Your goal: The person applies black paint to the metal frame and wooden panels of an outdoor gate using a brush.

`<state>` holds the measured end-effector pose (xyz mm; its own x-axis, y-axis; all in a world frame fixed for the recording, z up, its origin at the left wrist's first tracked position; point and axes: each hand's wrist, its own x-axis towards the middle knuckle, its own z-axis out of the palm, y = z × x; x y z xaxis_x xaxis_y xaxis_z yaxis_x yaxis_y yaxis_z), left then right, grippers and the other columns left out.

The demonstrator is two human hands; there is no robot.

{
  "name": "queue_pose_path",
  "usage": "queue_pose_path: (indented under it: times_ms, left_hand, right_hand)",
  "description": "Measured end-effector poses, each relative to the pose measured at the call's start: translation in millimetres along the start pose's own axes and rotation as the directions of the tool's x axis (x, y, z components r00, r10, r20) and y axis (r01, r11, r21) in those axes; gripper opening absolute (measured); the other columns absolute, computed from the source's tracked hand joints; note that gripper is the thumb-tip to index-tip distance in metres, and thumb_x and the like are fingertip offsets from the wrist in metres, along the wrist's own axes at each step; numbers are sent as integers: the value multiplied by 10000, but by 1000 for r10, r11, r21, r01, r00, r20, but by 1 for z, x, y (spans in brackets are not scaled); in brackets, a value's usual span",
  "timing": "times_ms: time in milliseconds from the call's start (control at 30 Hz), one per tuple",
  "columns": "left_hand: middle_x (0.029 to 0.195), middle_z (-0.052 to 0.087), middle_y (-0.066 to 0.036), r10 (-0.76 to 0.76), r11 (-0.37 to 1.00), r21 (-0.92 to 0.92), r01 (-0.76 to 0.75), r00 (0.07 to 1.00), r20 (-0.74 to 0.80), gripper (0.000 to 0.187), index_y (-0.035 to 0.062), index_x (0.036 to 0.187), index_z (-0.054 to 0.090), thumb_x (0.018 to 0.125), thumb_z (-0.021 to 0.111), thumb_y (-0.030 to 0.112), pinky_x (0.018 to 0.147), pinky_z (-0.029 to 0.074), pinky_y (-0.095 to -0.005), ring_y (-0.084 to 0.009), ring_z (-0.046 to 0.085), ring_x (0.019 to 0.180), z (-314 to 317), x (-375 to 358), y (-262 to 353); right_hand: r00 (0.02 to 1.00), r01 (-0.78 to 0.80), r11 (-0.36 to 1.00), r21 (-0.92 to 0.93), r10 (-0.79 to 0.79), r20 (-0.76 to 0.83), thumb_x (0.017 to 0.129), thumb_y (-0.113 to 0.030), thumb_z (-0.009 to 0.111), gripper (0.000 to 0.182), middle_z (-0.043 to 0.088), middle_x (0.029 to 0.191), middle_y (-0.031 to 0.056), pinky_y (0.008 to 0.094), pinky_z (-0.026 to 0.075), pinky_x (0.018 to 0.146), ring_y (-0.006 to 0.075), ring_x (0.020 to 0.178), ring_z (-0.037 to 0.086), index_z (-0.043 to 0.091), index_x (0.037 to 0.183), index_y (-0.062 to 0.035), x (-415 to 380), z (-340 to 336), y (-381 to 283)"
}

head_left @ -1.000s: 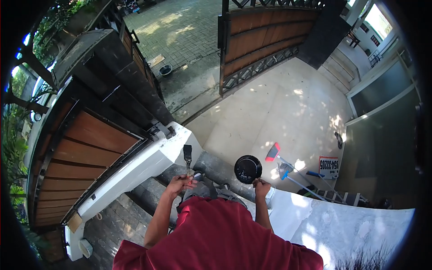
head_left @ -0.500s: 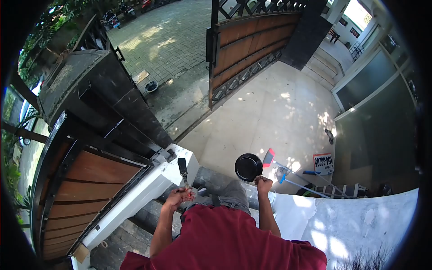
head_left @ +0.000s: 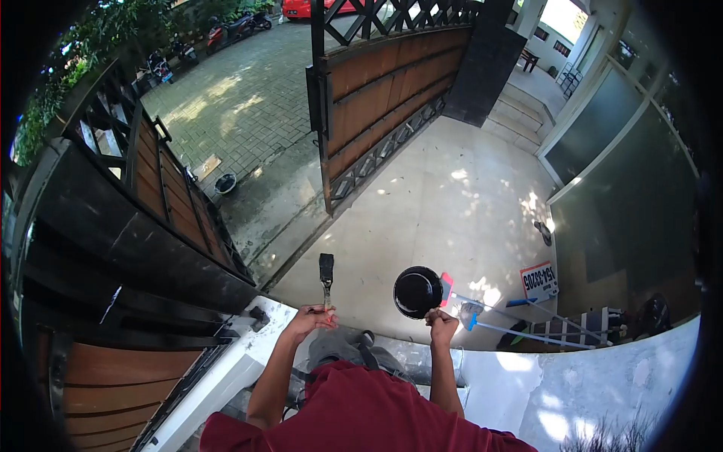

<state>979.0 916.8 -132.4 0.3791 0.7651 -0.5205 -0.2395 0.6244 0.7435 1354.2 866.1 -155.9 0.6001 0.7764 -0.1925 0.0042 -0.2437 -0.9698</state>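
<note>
Upright in my left hand (head_left: 310, 322) is a paintbrush (head_left: 327, 279), its black bristles pointing up and away from me. My fingers wrap its red-stained handle. My right hand (head_left: 442, 325) grips the near edge of a round black container (head_left: 418, 292), which has a dark, glossy inside. The brush and the container are apart, both held over the pale tiled floor (head_left: 392, 226).
A brown and black gate panel (head_left: 399, 90) stands ahead; another gate (head_left: 135, 377) and a white post (head_left: 256, 339) are at left. A red-headed broom (head_left: 446, 288), a blue-headed tool (head_left: 472, 322), a ladder (head_left: 561, 330) and a sign (head_left: 539, 282) lie at right. Steps (head_left: 520, 113) rise beyond.
My view has shifted, bringing more of the driveway and a red car into sight. My left hand with the brush has moved right, away from the white post. Both hands still hold their objects.
</note>
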Motion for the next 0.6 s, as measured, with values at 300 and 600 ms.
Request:
queue_pose_path:
  times_ms: [300, 600]
  left_hand:
    - [978, 696, -174, -59, 998, -31, 60, 997, 48, 297, -56, 1090, 625, 915, 709, 169, 778, 592, -357, -268, 717, 853, 14, 167, -19]
    - [1024, 696, -211, -8, 989, -150, -13, 990, -139, 309, -93, 1139, 590, 938, 668, 128, 832, 607, -387, -297, 720, 888, -76, 283, -7]
  right_hand:
    - [999, -35, 999, 3, 35, -13, 866, 2, 651, 162, 648, 652, 84, 250, 466, 503, 117, 545, 578, 679, 718, 62, 82, 8, 44]
    - [998, 32, 999, -15, -31, 46, 821, 14, 630, 171, 628, 611, 91, 264, 464, 477, 130, 502, 570, 637, 653, 42, 210, 97, 100]
